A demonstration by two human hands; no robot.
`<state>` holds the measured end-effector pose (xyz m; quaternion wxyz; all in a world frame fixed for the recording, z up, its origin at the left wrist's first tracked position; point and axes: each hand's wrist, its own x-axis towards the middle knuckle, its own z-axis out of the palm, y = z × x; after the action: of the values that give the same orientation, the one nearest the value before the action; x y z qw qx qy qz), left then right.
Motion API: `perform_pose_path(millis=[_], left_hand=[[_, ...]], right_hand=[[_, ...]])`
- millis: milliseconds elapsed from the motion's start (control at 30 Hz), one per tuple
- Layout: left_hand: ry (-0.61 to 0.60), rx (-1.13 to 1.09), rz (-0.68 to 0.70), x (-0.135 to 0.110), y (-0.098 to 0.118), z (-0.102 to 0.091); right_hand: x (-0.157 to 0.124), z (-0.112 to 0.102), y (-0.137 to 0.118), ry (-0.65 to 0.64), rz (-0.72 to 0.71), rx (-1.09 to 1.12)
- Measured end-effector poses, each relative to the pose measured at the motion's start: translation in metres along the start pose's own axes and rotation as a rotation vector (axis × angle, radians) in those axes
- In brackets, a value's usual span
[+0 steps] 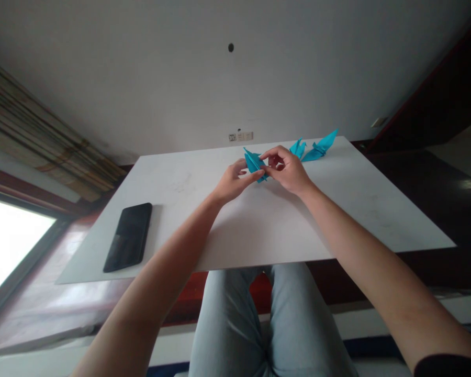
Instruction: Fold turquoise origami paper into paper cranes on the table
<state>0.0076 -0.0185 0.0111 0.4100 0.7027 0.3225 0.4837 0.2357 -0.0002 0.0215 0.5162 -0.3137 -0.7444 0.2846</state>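
The person sits with both arms stretched out, and the hands meet over the far half of the white surface (259,225). The left hand (232,183) pinches a blue folded paper (254,163) between thumb and fingertips. The right hand (288,170) closes its thumb and forefinger on the paper's other side, the remaining fingers curled. I cannot tell whether the paper touches the surface or sits just above it.

The sheet looks thin, so I'd say an uneven pinch could set a crooked crease or tear a point. Two more folded blue pieces (316,149) lie just beyond the right hand, near the far edge. A careless sweep of that wrist might knock them off.

A black phone (129,236) lies well apart, at the near left corner. Behind is a plain pale wall with a wall socket (240,136). A striped curtain (35,131) hangs beside a bright window (8,246) to the left.
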Motion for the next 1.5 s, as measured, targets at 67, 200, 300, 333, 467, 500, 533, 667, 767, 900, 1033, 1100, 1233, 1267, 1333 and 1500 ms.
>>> perform_pose_path(millis=[67,200,300,333,467,500,533,667,767,900,1033,1100,1233,1267,1333,1500], left_hand=[[-0.039,0.009,-0.003,-0.001,0.002,-0.001],[-0.074,-0.04,-0.015,0.0,0.001,-0.001],[-0.075,-0.063,-0.019,0.002,-0.001,-0.001],[-0.073,-0.072,-0.014,0.002,-0.001,-0.001],[-0.074,-0.125,-0.042,0.001,0.002,0.0],[-0.081,-0.143,-0.055,0.0,0.002,0.001],[-0.087,-0.159,-0.065,0.0,0.003,0.003],[-0.055,-0.194,-0.053,-0.002,0.005,0.008],[-0.065,-0.222,-0.07,-0.003,0.007,0.012],[-0.063,-0.224,-0.105,-0.004,0.005,0.015],[-0.022,-0.228,-0.072,-0.003,0.004,0.017],[-0.034,-0.235,-0.073,-0.003,0.004,0.019],[-0.021,-0.236,-0.098,-0.004,0.003,0.02],[-0.01,-0.236,-0.098,-0.003,0.001,0.02],[0.012,-0.244,-0.086,-0.002,-0.003,0.019],[0.111,-0.269,-0.061,0.004,-0.013,0.012]], right_hand=[[-0.001,0.001,0.0,0.02,0.013,0.01],[-0.001,0.001,0.0,0.056,0.005,0.002],[0.0,-0.001,0.001,0.067,-0.034,-0.026],[0.0,-0.002,0.002,0.067,-0.045,-0.037],[0.001,-0.003,0.006,0.086,-0.07,-0.08],[0.001,-0.003,0.006,0.095,-0.076,-0.089],[0.001,-0.003,0.006,0.101,-0.081,-0.095],[0.001,-0.001,0.003,0.085,-0.084,-0.09],[0.001,0.0,0.001,0.098,-0.077,-0.078],[0.001,0.0,-0.001,0.102,-0.061,-0.07],[0.001,0.001,-0.005,0.101,-0.057,-0.056],[0.001,0.002,-0.007,0.107,-0.048,-0.058],[0.0,0.003,-0.01,0.088,-0.025,-0.063],[-0.001,0.003,-0.011,0.086,-0.018,-0.059],[-0.001,0.003,-0.01,0.092,0.001,-0.045],[0.001,0.001,-0.003,0.095,0.025,0.002]])
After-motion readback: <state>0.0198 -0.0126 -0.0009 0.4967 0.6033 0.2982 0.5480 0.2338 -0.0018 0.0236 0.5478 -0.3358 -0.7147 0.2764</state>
